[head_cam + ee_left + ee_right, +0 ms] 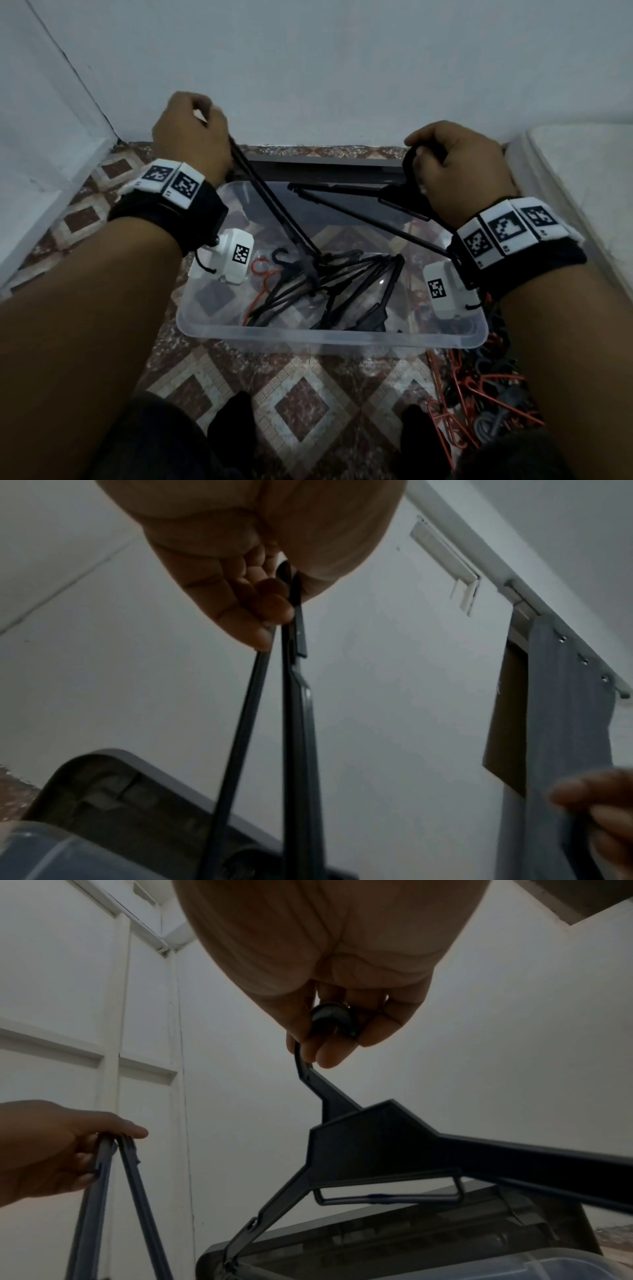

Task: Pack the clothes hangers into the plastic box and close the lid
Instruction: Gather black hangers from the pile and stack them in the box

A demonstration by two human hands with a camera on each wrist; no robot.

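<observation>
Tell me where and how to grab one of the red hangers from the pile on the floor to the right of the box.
Take a red hanger by its hook or neck, coming from above with the right hand once its black hanger is in the plastic box. The pile is tangled and lies flat, so lifting by one end probably frees it best.

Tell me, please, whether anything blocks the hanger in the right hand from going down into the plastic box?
Nothing visible does. The hanger held by the right hand hangs over the open plastic box; the lid leans behind against the wall.
</observation>
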